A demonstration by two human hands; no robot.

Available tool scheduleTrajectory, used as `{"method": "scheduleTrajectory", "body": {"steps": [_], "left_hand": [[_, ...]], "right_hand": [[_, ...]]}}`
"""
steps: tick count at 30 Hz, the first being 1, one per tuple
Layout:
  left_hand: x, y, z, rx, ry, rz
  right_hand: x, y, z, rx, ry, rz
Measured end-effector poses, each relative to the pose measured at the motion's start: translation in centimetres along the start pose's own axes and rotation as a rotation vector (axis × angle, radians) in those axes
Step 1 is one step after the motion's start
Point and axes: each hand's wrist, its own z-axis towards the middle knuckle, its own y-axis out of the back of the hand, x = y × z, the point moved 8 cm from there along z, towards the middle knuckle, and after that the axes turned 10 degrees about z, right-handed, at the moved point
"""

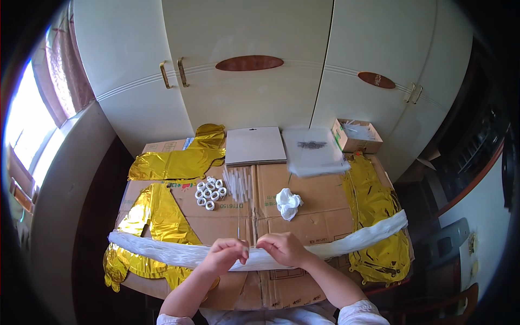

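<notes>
A long bundle of thin white strands stretches from side to side across the near part of the cardboard-covered table. Over its middle are both my hands, close together with a small gap between. My left hand is closed, thumb against the bent fingers. Just beyond its fingertips a thin, straight line like a slim stick shows; whether it is gripped I cannot make out. My right hand is closed in a pinch pointing left. Anything small inside either pinch is too fine to see.
Gold foil sheets lie left, far left and right. White rings, clear tubes and a crumpled white wad sit mid-table. Behind are white boards, a plastic bag and an open box.
</notes>
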Motion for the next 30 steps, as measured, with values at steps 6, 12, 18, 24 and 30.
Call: {"method": "scheduleTrajectory", "body": {"steps": [6, 12, 18, 24, 30], "left_hand": [[-0.9, 1.9, 0.3, -0.341, -0.025, 0.862], [0.2, 0.6, 0.2, -0.156, -0.001, -0.101], [-1.3, 1.1, 0.2, -0.259, 0.069, 1.048], [-1.0, 0.0, 0.4, -0.182, 0.004, 0.171], [0.0, 0.0, 0.1, 0.039, -0.020, 0.636]], "right_hand": [[1.2, -0.8, -0.3, 0.069, 0.050, 0.169], [-0.7, -1.1, -0.4, 0.007, -0.048, -0.048], [0.7, -0.3, -0.3, 0.056, -0.045, 0.151], [0.2, -1.5, -0.3, 0.099, -0.057, -0.014], [-0.2, 0.6, -0.2, -0.056, -0.121, 0.117]]}}
